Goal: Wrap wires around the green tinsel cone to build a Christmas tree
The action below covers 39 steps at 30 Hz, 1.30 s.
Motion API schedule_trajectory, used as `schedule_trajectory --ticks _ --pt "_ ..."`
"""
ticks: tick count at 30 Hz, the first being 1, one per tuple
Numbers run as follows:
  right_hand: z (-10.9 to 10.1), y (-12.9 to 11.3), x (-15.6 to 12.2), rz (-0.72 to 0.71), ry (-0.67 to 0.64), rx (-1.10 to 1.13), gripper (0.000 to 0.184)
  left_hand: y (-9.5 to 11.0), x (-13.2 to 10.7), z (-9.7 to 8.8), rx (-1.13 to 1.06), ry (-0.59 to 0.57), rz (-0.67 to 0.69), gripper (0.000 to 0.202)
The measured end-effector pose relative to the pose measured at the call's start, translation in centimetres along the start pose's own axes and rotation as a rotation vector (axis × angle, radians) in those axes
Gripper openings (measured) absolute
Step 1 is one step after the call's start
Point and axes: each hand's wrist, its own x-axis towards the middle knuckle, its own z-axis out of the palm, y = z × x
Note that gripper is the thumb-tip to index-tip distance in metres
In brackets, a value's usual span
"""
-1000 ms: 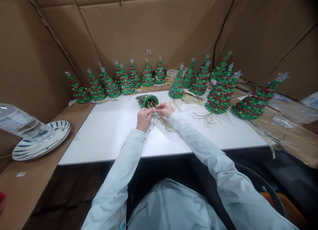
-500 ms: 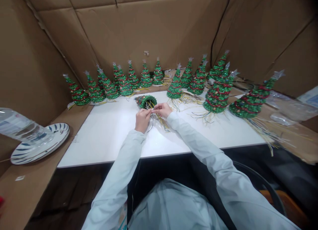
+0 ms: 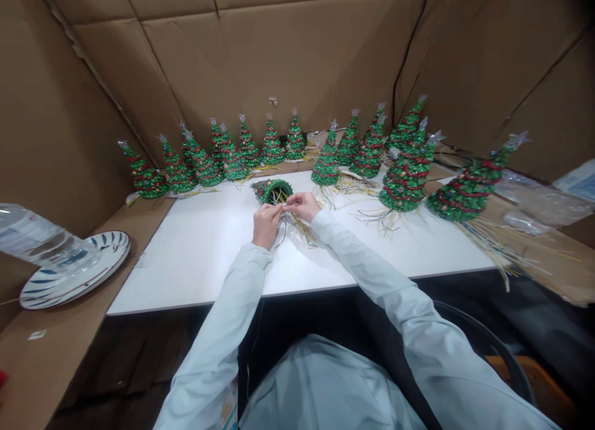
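**Inspector:** What's nearest to us at the bench?

**Assistant:** Two pale sleeves (image 3: 218, 318) reaching forward over the edge of a white table (image 3: 186, 281). The left hand (image 3: 266, 225) and right hand (image 3: 303, 206) meet above the tabletop.

**Inspector:** State of the grip?

**Assistant:** Together. Both sets of fingers are closed on thin wire strands (image 3: 290, 216), and the fingertips nearly touch. The exact hold on each strand is too small to make out.

**Inspector:** And the piece itself?

**Assistant:** A green tinsel Christmas tree (image 3: 272, 191) lies on its side on the table just beyond the hands, its hollow base facing them. The strands run out of that base.

**Inspector:** Beyond that?

**Assistant:** To the right, a large tinsel tree (image 3: 403, 182) stands on the table with loose wires splayed around its foot. A row of smaller trees (image 3: 272, 145) lines the far edge, and another tree (image 3: 465, 197) leans on a cardboard ledge (image 3: 548, 263) beside a clear plastic bag (image 3: 539, 201).

**Inspector:** Left side?

**Assistant:** A blue-and-white plate (image 3: 106, 247) sits on a cardboard shelf (image 3: 56, 355), with a plastic bottle (image 3: 32, 238) lying over it. A cardboard wall (image 3: 279, 52) closes off the back.
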Motion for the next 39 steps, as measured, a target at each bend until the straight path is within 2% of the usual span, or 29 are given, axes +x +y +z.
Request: schedule_trajectory --ticks 6,12,20,32,35,39 --pt "0.1 -0.1 -0.2 0.018 -0.017 0.026 0.030 0.1 0.0 -0.1 0.016 -0.007 0.010 0.019" --pt "0.3 -0.2 -0.3 0.009 0.068 0.033 0.031 0.0 0.0 0.0 0.040 0.006 -0.008 0.020" --pt "0.5 -2.0 -1.5 0.143 0.035 0.099 0.030 0.1 0.1 0.0 0.040 -0.009 -0.008 0.019" --pt "0.7 -1.9 -1.5 0.155 0.017 0.082 0.026 0.4 0.1 -0.1 0.006 -0.015 -0.037 0.018" --pt "0.4 -1.3 -1.1 0.090 0.025 0.007 0.024 0.4 0.1 -0.1 -0.021 -0.008 -0.071 0.017" --pt "-0.7 -0.9 -0.7 -0.268 0.005 -0.202 0.035 0.2 0.6 -0.4 -0.100 -0.064 -0.164 0.017"
